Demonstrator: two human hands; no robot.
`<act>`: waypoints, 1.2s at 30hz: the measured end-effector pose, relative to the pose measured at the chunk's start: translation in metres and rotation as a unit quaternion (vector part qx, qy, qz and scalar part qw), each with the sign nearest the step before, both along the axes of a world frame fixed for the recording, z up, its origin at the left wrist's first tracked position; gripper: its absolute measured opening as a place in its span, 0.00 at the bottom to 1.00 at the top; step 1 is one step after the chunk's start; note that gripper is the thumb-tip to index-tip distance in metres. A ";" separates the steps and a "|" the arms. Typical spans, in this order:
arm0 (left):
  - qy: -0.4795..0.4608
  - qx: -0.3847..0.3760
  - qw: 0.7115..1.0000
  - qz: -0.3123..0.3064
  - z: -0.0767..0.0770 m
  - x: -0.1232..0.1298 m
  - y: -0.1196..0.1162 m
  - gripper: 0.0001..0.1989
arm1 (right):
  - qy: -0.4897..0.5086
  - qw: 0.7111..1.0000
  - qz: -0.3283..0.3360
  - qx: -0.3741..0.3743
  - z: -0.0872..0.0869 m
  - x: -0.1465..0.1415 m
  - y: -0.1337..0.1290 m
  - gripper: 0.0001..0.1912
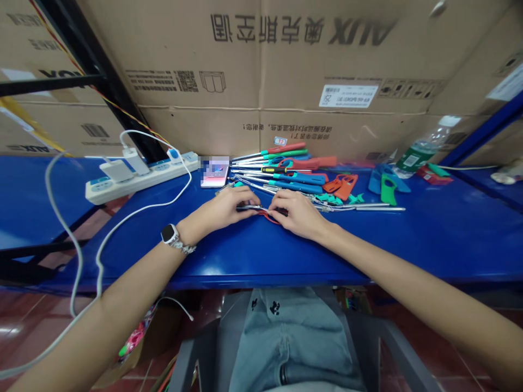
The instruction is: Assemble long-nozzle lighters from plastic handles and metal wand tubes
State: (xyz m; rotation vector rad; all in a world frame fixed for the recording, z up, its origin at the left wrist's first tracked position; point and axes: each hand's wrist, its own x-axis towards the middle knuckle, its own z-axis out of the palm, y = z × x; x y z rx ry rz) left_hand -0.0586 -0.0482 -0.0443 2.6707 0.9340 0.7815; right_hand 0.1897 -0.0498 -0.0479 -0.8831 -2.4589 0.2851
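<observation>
Near the front middle of the blue table, my left hand pinches a thin metal piece between thumb and fingers. Close to its right, my right hand is closed on a small dark part, mostly hidden by the fingers. A thin red loop shows between and below the hands. Just behind them lies a pile of long lighters or similar tools with blue handles and red handles. Silver rods and small teal parts lie to the right of my right hand.
A phone and a white power strip with cables are at the back left. Orange pieces, a green piece, a plastic bottle and a red box stand or lie at the right. Cardboard boxes rise behind.
</observation>
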 end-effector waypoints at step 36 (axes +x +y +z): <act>-0.001 -0.004 1.000 -0.022 -0.002 0.006 -0.003 0.11 | 0.049 0.997 0.000 -0.060 -0.006 0.001 0.000 0.07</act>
